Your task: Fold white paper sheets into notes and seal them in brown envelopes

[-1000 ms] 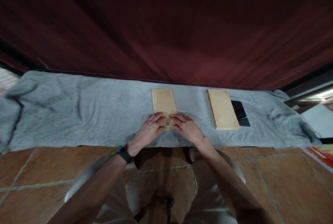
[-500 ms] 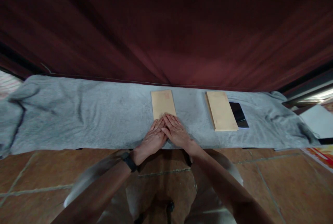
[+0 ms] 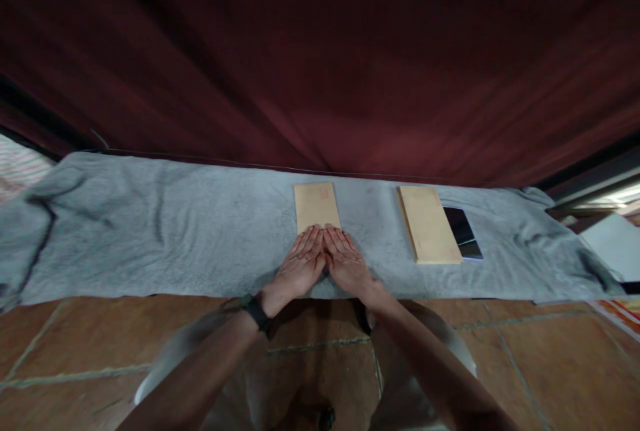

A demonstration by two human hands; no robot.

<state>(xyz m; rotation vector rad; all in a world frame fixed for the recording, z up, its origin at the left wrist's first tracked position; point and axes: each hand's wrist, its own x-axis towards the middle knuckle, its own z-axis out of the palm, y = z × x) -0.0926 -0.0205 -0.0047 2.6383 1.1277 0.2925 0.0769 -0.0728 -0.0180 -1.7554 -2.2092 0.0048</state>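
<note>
A tan paper envelope with small red print near its top right corner lies flat on a grey cloth. My left hand and my right hand press flat on its near end, side by side, fingers stretched out and pointing away from me. The thumbs and index fingers meet or nearly meet in the middle. Both palms hide the near part of the envelope. A dark watch band sits on my left wrist.
A stack of similar tan envelopes lies to the right, partly over a dark phone-like device. The grey cloth covers a long narrow surface. Behind it hangs a dark red curtain. A white sheet-like object is at far right.
My hands have shifted from a slanted, partly crossed position to lying more evenly side by side on the envelope. The view has tilted slightly, so everything sits a little lower.
</note>
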